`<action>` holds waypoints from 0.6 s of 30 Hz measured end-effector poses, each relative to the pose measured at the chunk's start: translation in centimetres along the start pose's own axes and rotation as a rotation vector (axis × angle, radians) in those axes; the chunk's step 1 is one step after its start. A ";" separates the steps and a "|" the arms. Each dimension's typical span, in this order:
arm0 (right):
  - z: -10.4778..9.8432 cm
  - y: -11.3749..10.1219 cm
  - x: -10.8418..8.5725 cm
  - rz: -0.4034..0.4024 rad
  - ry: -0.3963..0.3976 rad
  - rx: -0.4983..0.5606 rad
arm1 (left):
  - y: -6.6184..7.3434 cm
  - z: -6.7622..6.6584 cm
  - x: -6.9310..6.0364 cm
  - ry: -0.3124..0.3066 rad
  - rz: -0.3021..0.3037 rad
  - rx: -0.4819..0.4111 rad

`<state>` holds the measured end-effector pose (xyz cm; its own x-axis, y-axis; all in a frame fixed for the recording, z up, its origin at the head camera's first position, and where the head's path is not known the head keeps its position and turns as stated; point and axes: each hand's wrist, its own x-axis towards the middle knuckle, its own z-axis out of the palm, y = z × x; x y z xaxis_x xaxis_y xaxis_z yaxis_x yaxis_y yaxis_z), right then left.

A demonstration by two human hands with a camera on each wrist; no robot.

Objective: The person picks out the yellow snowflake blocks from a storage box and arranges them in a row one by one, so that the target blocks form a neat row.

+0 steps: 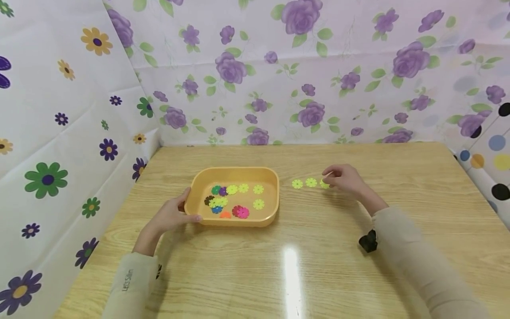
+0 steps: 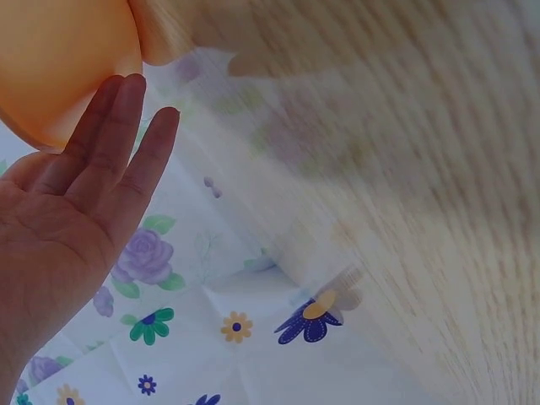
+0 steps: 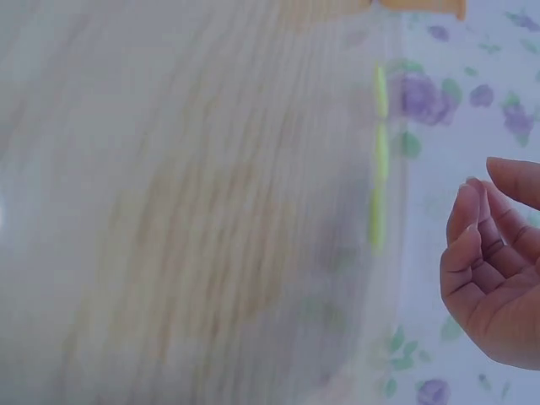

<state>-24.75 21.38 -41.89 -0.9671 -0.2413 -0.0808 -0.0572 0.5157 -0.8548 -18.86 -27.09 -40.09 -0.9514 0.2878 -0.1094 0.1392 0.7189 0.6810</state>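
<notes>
My left hand (image 1: 169, 215) holds the left end of a yellow-orange plastic tray (image 1: 235, 223), its thumb along the front rim. In the left wrist view, fingers (image 2: 110, 126) lie against the tray's outer wall. Several flower-shaped plastic discs lie inside, among them yellow-green (image 1: 258, 204), pink (image 1: 243, 213) and green (image 1: 216, 190). To the tray's right, three yellow-green flower discs (image 1: 311, 182) form a row on the table. My right hand (image 1: 345, 178) is at the rightmost disc (image 1: 325, 184), partly covering it. The right wrist view shows loosely bent fingers, the thumb apart, with nothing between them.
The wooden table (image 1: 247, 266) carries the tray and the row. Flower-print sheeting (image 1: 239, 110) rises behind the table's far edge and along the left side. A dotted sheet (image 1: 494, 146) hangs at the right. A black object (image 1: 368, 242) sits at the right wrist.
</notes>
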 end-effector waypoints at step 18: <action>4.9 -4.5 0.5 -0.109 0.015 0.105 | -0.2 0.0 0.0 -0.006 -0.015 0.001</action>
<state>-23.73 14.94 -40.56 -0.9601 -0.2789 0.0224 -0.1368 0.3981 -0.9071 -18.94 -27.26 -40.21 -0.9518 0.2804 -0.1241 0.1249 0.7242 0.6782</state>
